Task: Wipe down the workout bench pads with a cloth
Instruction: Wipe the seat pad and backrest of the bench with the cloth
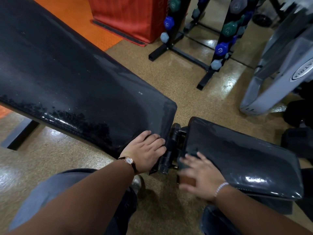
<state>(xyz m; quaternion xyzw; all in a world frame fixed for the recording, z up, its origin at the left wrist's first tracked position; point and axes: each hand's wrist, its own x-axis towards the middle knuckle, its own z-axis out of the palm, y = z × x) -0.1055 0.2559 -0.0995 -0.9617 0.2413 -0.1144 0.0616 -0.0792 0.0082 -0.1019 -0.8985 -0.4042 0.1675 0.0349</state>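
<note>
Bench back pad (67, 78), black, slopes across the left, its near edge scuffed. Left hand (145, 153), wearing a wristwatch (129, 161), lies flat on its lower corner, fingers straight. Hinge bracket (171, 150) sits between the pads. Right hand (201, 175), blurred, fingers spread, presses a dark cloth (187, 162) on the seat pad (245, 158) at its near corner. Dumbbell rack (220, 39) stands beyond.

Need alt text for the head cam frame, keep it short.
A person's right hand, motion-blurred, presses what looks like a dark cloth against the near edge of a black seat pad, while the left hand rests flat on the lower corner of the long back pad. Dumbbell racks stand on the speckled floor behind.
</note>
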